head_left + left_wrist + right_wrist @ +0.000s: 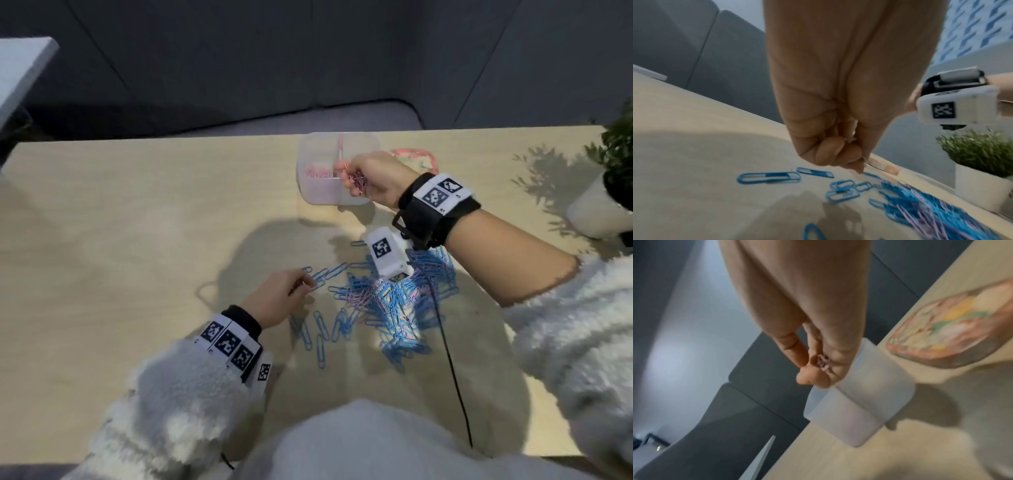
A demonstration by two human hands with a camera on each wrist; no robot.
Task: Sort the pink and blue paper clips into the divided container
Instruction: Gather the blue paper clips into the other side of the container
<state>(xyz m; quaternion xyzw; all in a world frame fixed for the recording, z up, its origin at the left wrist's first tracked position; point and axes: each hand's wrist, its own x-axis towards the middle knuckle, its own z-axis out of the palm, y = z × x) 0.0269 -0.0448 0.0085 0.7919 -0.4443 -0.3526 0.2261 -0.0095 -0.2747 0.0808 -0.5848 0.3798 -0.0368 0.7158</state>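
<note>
Nearest, the mixed pile of mostly blue clips lies on the table. At its left edge the left hand curls its fingers, pinching a clip. Farther off, the right hand grips pink clips over the divided container; the next move, I judge, is releasing them into the left compartment, already pink.

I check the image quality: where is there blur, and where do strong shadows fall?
Head view: mostly sharp; a dark shadow crosses the table beside the paper clip pile. Left wrist view: the pile blurs at lower right. Right wrist view: soft throughout, the container hazy.
</note>
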